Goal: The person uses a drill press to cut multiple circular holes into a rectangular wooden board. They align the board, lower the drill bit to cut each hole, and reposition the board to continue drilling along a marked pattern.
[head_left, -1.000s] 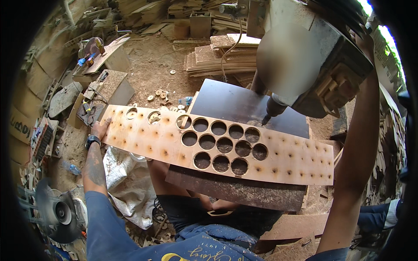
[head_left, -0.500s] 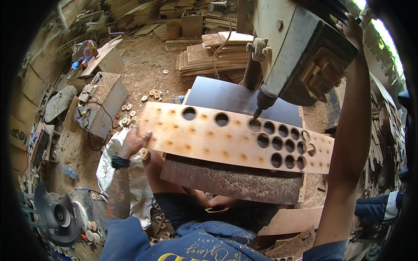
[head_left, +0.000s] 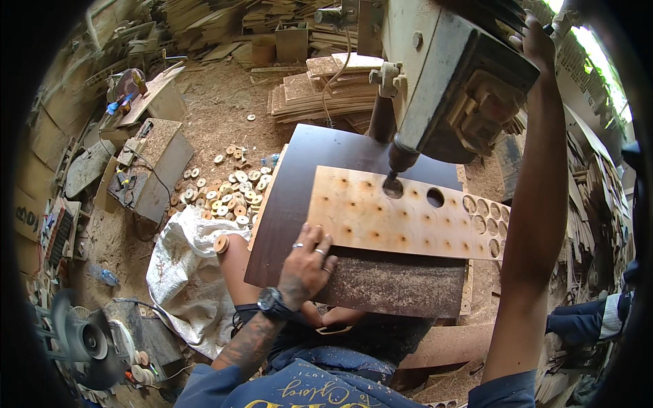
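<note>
A long pale wooden board [head_left: 381, 221] lies on the dark table [head_left: 286, 197] under a drill press [head_left: 449, 81]. Rows of small scorched dots cover it, with round holes toward its right end. The drill's cutter [head_left: 392, 182] stands at a round cut near the board's far edge; whether it touches the wood is hard to tell. My left hand [head_left: 306, 265], wearing rings and a watch, grips the board's near left corner. Raised at the upper right, my right hand [head_left: 535, 47] closes around the press's feed handle [head_left: 548, 30], its fingers partly hidden.
Loose wooden discs [head_left: 235, 194] are heaped on the floor left of the table, beside a white sack [head_left: 183, 265]. Stacked boards [head_left: 323, 92] lie behind. A fan [head_left: 85, 336] stands at lower left, and a wooden box [head_left: 153, 163] farther off.
The board has slid right under the cutter, with my left hand moving right alongside it. My right hand stays up at the handle. More of the dark table shows on the left.
</note>
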Action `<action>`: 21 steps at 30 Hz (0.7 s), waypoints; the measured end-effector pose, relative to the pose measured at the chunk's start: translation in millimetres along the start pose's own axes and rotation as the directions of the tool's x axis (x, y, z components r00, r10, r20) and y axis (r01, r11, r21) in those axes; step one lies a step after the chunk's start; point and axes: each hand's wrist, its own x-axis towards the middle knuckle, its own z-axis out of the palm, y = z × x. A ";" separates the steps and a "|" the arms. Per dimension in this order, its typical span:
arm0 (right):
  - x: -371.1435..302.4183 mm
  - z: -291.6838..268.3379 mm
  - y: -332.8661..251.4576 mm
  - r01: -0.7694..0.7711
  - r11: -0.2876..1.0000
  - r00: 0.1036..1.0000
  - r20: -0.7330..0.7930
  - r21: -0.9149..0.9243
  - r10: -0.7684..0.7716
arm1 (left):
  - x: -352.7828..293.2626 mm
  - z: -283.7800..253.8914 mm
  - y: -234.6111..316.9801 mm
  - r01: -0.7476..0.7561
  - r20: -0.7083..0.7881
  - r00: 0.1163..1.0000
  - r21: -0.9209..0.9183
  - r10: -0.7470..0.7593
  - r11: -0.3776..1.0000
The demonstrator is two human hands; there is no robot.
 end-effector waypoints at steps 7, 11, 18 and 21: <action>-9.5 5.4 -6.0 -0.033 0.999 0.999 -0.041 -0.010 0.033 | 1.0 30.7 50.2 -0.124 0.023 0.992 0.085 0.122 0.989; -9.4 5.1 -5.3 -0.057 0.998 0.996 -0.072 -0.002 0.057 | -1.8 34.2 66.4 -0.154 0.077 0.986 0.085 0.148 0.984; -53.6 6.2 -33.3 -0.050 0.993 0.971 -0.228 0.107 0.073 | -2.9 45.0 86.2 -0.139 0.088 0.987 0.063 0.133 0.988; -104.5 13.9 -48.0 0.096 0.973 0.906 -0.423 0.211 0.002 | -2.3 43.2 85.6 -0.131 0.107 0.986 0.038 0.126 0.991</action>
